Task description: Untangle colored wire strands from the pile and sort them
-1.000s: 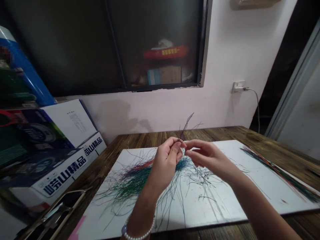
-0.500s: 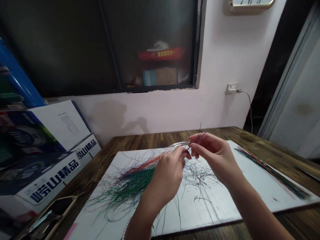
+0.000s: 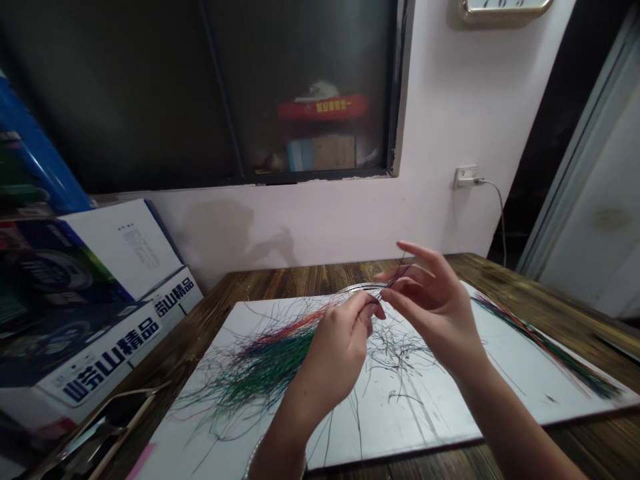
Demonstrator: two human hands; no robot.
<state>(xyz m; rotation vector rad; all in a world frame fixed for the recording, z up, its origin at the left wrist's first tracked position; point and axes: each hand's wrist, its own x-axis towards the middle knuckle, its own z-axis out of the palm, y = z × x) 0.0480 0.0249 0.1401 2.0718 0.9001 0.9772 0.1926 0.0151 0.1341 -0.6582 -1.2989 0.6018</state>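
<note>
The left hand (image 3: 345, 347) closed its fingertips on thin dark wires (image 3: 395, 279) rising toward two o'clock. The right hand (image 3: 440, 300) was half open, index finger raised, thumb beside them; its grip was unclear. The step seemed to be working the wires between fingertips, calling next for a steady left pinch. On the white board (image 3: 440, 423), a tangled wire pile (image 3: 280, 350) lay at eight o'clock, a wire bundle (image 3: 547, 350) near four.

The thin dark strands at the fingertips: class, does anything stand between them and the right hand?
Nothing visible does. The thin dark strands run from the left hand in among the fingers of the right hand. The coloured pile lies off to the side on the white board. Whether the right hand pinches the strands is hard to tell.
</note>
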